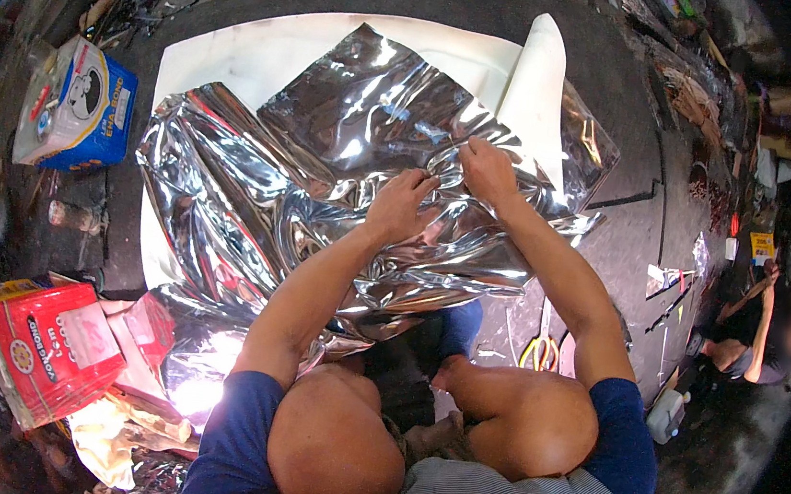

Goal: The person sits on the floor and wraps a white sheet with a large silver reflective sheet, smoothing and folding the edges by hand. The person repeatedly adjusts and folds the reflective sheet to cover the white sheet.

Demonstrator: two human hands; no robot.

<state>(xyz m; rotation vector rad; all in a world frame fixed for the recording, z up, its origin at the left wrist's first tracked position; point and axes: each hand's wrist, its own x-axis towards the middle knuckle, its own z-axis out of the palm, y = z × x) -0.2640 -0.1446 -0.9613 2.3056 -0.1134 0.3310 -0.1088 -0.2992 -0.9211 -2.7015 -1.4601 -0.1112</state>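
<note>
While both hands are set on the foil (pixel 226 210), its bulk lies to the left of the grip and toward the knees, so the left hand (pixel 400 207) is the nearer to it. The crumpled spread is longest from side to side, with folds slanting from far left down toward the lap. Just beyond the fingertips, ahead and to the left, a smoother dark stretch of foil points one corner away from the person; whether it is one sheet with the crumpled part, I cannot tell.

The right hand (pixel 490 172) sits farther out than the left, and a short gap of creased foil lies between them. Its fingers are curled down onto the foil, but whether they clamp it cannot be seen. The left is palm down, fingers bent close together and touching the surface; a pinch there is also hidden.

Ahead of the right hand and slightly to its right, the white roll (pixel 536 79) lies with its long axis pointing away. Under the foil, the white sheet (pixel 204 51) shows beyond the grip and to the left. Nearer the lap, right of both hands, are yellow-handled scissors (pixel 539 351).
</note>
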